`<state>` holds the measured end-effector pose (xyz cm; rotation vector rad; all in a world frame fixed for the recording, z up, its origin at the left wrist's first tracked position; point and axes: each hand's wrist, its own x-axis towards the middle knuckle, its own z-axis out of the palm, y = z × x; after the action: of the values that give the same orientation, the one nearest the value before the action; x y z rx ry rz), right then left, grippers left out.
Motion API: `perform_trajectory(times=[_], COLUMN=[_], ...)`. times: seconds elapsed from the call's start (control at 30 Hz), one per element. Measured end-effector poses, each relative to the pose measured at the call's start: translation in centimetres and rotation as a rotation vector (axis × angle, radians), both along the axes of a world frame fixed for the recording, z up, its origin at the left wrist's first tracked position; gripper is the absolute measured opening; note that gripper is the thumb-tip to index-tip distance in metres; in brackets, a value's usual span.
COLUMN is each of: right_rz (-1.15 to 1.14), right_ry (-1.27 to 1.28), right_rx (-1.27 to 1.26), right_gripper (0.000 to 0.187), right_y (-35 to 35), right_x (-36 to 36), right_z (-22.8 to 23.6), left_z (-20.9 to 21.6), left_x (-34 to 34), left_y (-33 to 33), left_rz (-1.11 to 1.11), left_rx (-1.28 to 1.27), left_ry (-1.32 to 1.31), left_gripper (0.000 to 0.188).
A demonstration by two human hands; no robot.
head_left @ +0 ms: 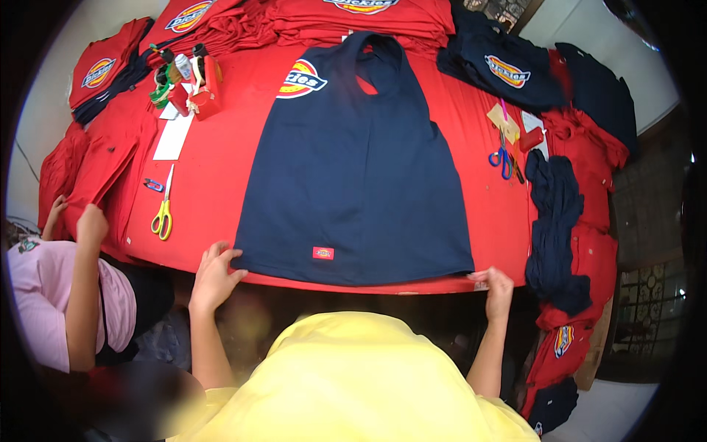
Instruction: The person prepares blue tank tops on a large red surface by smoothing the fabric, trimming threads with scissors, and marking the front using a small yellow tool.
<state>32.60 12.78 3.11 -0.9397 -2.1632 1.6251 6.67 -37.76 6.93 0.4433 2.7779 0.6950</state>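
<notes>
A navy sleeveless top (353,169) lies flat on the red-covered table, its neck opening toward the far side. It bears a printed chest emblem and a small red label near the hem. My left hand (213,278) is at the lower left corner of the hem, thumb and forefinger apart, fingertips touching the cloth edge. At the lower right corner, my right hand (496,287) has its fingers closed in a pinch on the hem. The undersides of the fingertips are hidden.
Yellow-handled scissors (162,214) and a small blue thread snipper (153,185) lie left of the top. Blue-handled scissors (502,158) lie right. A red holder (206,88) stands far left. Red garment piles (361,26) line the back. A co-worker in pink (59,295) handles red cloth at left.
</notes>
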Motion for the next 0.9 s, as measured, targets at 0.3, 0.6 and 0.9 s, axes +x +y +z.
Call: perform_trajectory(times=[0.3,0.6,0.9], right_rz=[0.481,0.375,0.368], right_ry=[0.145,0.036,-0.075], right_rx=[1.104,1.069,0.947], right_gripper=[0.040,0.043,0.042], right_y=[-16.1,-13.6,-18.1], right_x=[-18.9,-18.6,-11.2], right_z=[-3.4,-6.2,-4.6], left_z=[-6.6,-8.6,-8.0], left_x=[-1.9,-4.5,3.3], left_y=[17.9,14.6,12.6], left_rz=[-0.505,-0.383,-0.411], left_rx=[0.256,-0.011,0.073], left_ry=[0.389,0.516,0.405], left_gripper=[0.041,0.047,0.052])
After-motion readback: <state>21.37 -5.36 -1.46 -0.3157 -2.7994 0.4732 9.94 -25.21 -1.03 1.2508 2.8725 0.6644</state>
